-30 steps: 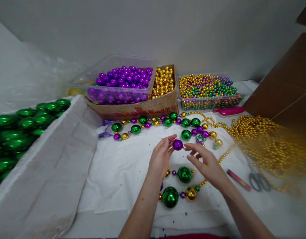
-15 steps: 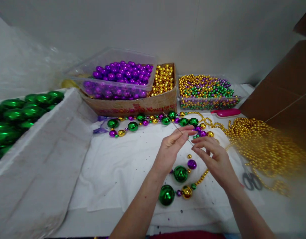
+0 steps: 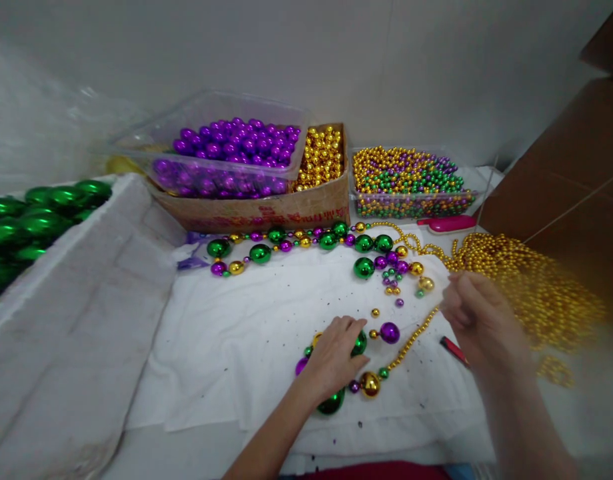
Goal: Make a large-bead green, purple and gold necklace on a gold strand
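The left hand's (image 3: 336,353) thumb and fingers were parted and curved over a large green bead (image 3: 359,343), though whether they gripped it could not be told, and the purple bead (image 3: 389,333) lay just to the right of their tips. The right hand's (image 3: 486,323) blurred fingers were drawn in close together, and what they held could not be made out. A gold bead string (image 3: 414,343) ran between both sets of fingers, the garland (image 3: 260,253) lay beyond them, and a red stick (image 3: 454,351) lay just below the right ones.
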A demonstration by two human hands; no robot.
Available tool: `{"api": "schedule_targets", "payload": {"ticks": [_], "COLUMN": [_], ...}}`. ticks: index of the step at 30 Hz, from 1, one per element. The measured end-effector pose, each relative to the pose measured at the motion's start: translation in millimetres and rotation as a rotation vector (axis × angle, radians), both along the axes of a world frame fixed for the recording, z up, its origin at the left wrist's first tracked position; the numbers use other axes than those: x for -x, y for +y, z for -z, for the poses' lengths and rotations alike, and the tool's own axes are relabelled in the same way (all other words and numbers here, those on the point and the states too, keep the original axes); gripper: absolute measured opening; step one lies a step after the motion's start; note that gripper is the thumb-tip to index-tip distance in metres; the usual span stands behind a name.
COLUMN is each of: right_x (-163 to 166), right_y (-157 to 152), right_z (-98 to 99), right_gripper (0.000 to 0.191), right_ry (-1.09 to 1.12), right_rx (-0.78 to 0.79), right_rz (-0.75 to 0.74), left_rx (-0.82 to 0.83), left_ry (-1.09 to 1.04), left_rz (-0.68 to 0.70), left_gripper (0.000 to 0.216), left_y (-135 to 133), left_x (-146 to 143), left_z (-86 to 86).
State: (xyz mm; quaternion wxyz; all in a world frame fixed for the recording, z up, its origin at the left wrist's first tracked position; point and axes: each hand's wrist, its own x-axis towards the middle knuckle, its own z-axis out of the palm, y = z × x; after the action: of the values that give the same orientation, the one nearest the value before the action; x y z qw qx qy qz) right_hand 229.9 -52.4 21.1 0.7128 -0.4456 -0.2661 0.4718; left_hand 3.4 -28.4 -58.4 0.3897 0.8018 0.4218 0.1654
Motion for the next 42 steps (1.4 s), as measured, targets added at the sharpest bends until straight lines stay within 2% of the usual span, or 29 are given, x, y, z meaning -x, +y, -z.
{"api": "schedule_targets", "payload": {"ticks": [2, 5, 10, 12, 15, 16, 17, 19, 21, 22, 23, 25, 27, 30, 32, 35, 39, 40, 42], "right_x": [-6.0, -11.8, -12.5, -11.6, -4.4, 0.7, 7.2, 23.0, 38.4, 44.3, 48.2, 49.9, 45.0, 32.9, 24.5, 10.9, -6.7, -9.4, -11.9], "right_y": [-4.1, -10.8, -17.6, -18.8, -20.5, -21.4, -22.6, -26.4, -32.0, -35.1, -38.2, -43.3, -45.7, -45.2, -43.7, -42.4, -44.5, -45.5, -47.5], "right_z": [7.5, 28.9, 66.0, 72.4, 72.8, 71.4, 69.4, 64.1, 56.9, 53.1, 49.4, 44.2, 43.5, 50.9, 58.9, 71.8, 84.7, 86.3, 87.2], "right_gripper": [0.009, 0.012, 0.022, 0.024, 0.025, 0.025, 0.023, 0.02, 0.02, 0.02, 0.02, 0.021, 0.021, 0.024, 0.024, 0.024, 0.028, 0.028, 0.026], "right_ry": [0.006, -0.014, -0.025, -0.029, -0.023, -0.006, 0.021, 0.1, 0.184, 0.213, 0.229, 0.225, 0.175, 0.098, 0.074, -0.04, -0.26, -0.266, -0.21], "right_rx": [0.017, 0.094, 0.246, 0.264, 0.268, 0.266, 0.265, 0.269, 0.278, 0.292, 0.311, 0.346, 0.37, 0.38, 0.361, 0.326, 0.38, 0.398, 0.417], "right_rz": [0.042, 0.12, 0.128, 0.098, 0.016, -0.036, -0.097, -0.244, -0.367, -0.41, -0.441, -0.456, -0.445, -0.399, -0.33, -0.162, -0.009, -0.012, -0.051], "left_rx": [-0.032, -0.046, 0.072, 0.124, 0.18, 0.235, 0.338, 0.662, 0.96, 1.035, 1.073, 1.119, 1.148, 1.166, 1.112, 0.908, 0.53, 0.431, 0.244], "left_ry": [0.043, 0.04, -0.056, -0.14, -0.294, -0.332, -0.365, -0.441, -0.522, -0.531, -0.553, -0.597, -0.644, -0.68, -0.659, -0.599, -0.474, -0.408, -0.261], "left_rz": [-0.051, -0.156, -0.241, -0.259, -0.23, -0.153, -0.015, 0.399, 0.781, 0.9, 0.904, 0.838, 0.761, 0.673, 0.565, 0.271, -0.168, -0.218, -0.22], "left_gripper": [0.052, 0.047, 0.053, 0.055, 0.042, 0.036, 0.031, 0.032, 0.048, 0.055, 0.06, 0.062, 0.057, 0.047, 0.038, 0.025, 0.013, 0.011, 0.008], "left_y": [5.0, 12.1, 18.4, 19.6, 16.1, 12.7, 8.2, -2.8, -13.2, -17.1, -19.7, -21.3, -19.2, -12.4, -5.2, 12.8, 44.7, 51.1, 59.1], "left_x": [6.5, 13.5, 14.8, 14.4, 9.4, 4.8, -1.7, -20.6, -43.7, -54.7, -64.2, -75.7, -76.5, -63.3, -50.7, -33.6, -25.5, -26.9, -33.3], "left_z": [-2.8, -4.6, -2.2, -11.1, -41.3, -53.2, -63.8, -76.2, -73.0, -66.4, -58.1, -42.7, -35.9, -43.5, -51.8, -53.6, -32.1, -25.1, -12.7]}}
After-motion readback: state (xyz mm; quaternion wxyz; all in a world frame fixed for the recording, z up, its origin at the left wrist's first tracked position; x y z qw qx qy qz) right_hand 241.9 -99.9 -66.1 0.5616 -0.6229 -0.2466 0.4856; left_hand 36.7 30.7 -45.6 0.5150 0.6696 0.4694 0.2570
